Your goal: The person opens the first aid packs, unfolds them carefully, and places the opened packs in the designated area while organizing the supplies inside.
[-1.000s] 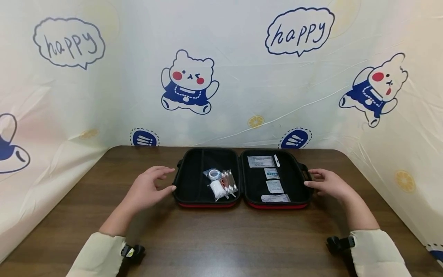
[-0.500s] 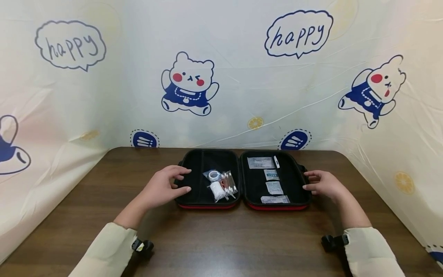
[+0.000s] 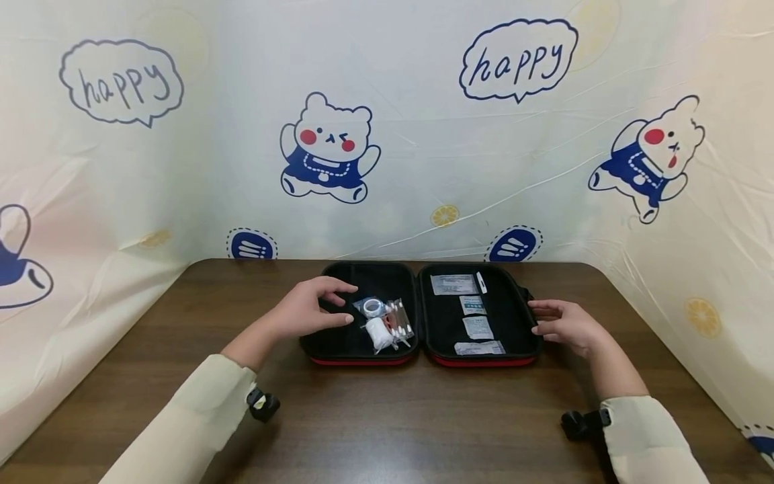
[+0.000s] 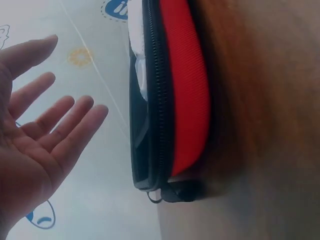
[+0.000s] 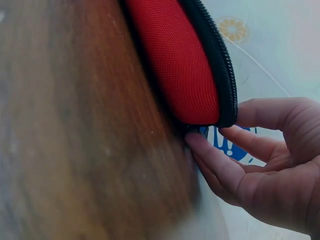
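A zip case with a red outside and black lining, a first-aid kit by its contents [image 3: 514, 319], lies unfolded on the wooden table. Over its left half hovers my left hand [image 3: 305, 310], fingers and thumb apart and nothing between them. Just right of those fingertips lie a roll of tape [image 3: 373, 308] in a clear bag, a white wrapped bundle [image 3: 379, 334] and a bag of cotton swabs [image 3: 399, 321]. My right hand [image 3: 568, 326] rests at the case's right edge; in the right wrist view its thumb and fingers [image 5: 212, 155] touch the corner, loosely bent.
In the right half sit several flat packets [image 3: 479, 328] and a slim white stick-like item [image 3: 482, 282], perhaps a thermometer. The wooden table [image 3: 387, 423] runs in front of the case. A printed curtain [image 3: 423, 168] hangs behind it.
My left hand has left the case's left edge and moved right, over the left half, close to the bagged items. The right hand stays at the right edge, barely shifted.
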`<state>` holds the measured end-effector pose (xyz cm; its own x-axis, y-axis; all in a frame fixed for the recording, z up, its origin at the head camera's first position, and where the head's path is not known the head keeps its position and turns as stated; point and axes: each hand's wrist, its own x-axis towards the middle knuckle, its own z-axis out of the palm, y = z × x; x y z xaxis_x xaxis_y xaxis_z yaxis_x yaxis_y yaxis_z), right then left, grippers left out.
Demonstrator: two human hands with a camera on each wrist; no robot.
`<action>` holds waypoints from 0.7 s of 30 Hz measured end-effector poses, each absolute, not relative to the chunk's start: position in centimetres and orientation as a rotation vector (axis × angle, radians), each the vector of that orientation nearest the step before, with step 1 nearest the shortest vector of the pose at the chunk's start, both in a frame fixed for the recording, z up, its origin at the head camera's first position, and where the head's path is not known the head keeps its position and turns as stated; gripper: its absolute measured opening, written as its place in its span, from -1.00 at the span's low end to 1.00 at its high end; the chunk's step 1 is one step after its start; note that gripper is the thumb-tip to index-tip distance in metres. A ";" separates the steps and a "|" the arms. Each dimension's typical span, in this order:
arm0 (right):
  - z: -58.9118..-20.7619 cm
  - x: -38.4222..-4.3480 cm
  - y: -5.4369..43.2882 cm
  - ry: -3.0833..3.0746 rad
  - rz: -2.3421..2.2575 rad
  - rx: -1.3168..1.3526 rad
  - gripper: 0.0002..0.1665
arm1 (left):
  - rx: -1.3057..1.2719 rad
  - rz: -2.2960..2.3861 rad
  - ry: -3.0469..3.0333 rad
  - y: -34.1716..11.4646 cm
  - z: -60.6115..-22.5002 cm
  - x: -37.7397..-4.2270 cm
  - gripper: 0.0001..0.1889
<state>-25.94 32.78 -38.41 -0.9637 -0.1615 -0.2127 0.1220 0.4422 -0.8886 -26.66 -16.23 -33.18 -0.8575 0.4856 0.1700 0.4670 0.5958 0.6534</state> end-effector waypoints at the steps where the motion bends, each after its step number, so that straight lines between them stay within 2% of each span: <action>1: -38.5 -25.9 32.8 2.410 -1.553 -0.033 -0.21 | 0.830 1.118 2.772 -16.1 -33.0 -26.9 -0.48; 21: -38.9 -25.9 33.1 2.375 -1.583 -0.038 -0.19 | 0.790 1.022 2.518 -14.6 -32.3 -31.6 -0.50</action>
<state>-25.94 33.12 -38.86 -0.9586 -0.1790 -0.2214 0.1356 0.3970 -0.9077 -31.62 -14.60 -32.30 -0.7998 0.5953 -0.0763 0.3739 0.5936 0.7126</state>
